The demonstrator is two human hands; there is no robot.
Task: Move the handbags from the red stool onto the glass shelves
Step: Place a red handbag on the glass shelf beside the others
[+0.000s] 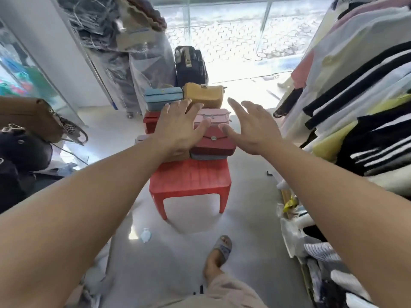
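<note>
A red stool point(191, 181) stands on the floor ahead, with a second red stool point(151, 121) behind it. Stacked on them are a dark red handbag point(214, 141), a pink handbag point(213, 116), a light blue handbag point(163, 97) and a mustard handbag point(203, 94). My left hand point(178, 127) hovers with straight spread fingers over the left side of the stack. Over its right side my right hand point(253, 125) is spread the same way. Neither hand holds anything. At the far left, a brown handbag point(33, 117) and a black bag point(24, 150) sit on glass shelves point(64, 107).
A black bag point(191, 65) stands behind the stools by the glass front. Hanging clothes point(355, 85) crowd the right side, wrapped garments point(133, 52) hang at the back left. My sandalled foot point(219, 252) and a crumpled mask point(145, 235) are on the floor.
</note>
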